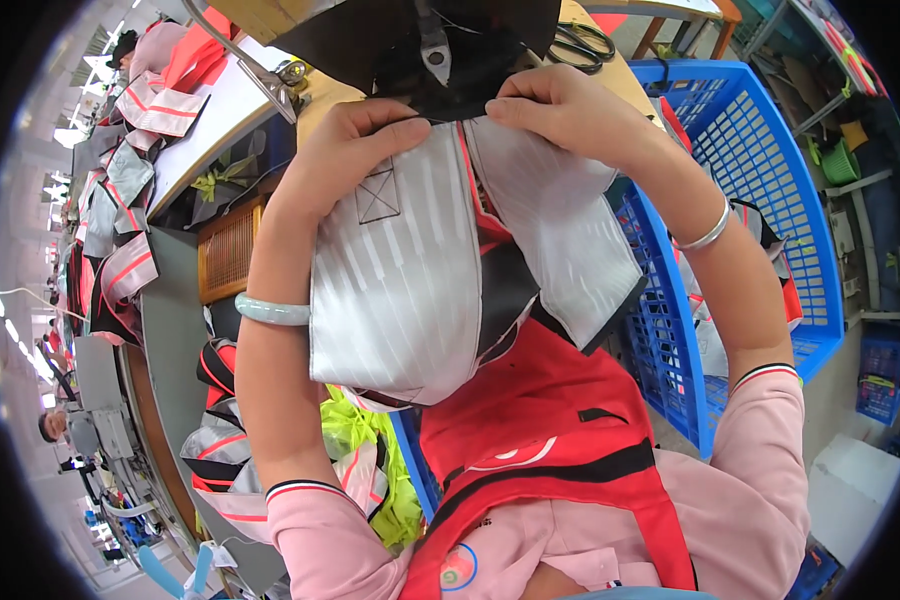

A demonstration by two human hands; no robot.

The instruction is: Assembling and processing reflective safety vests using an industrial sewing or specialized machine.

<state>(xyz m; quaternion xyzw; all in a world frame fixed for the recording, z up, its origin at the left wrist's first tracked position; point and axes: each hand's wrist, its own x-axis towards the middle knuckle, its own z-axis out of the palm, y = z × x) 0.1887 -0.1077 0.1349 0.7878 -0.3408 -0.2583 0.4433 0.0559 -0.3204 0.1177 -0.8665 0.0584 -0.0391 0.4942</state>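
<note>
A silver-grey striped fabric piece (400, 275) with red trim and black backing hangs from my two hands, its lower part draped toward my red apron (560, 410). My left hand (375, 135) grips its upper edge on the left, close to a square stitched with a cross. On the right, my right hand (545, 105) pinches the same edge between thumb and fingers. Both hands are close to the dark sewing machine (435, 60) above the table. A red-edged gap runs down the middle of the piece, showing its black inside.
Black-handled scissors (582, 47) lie on the table to the right of the machine. Beside my right arm stands a blue plastic basket (770, 130) holding fabric pieces. More silver and red pieces (130, 185) are heaped at left. Yellow-green fabric (400, 490) bunches below my left arm.
</note>
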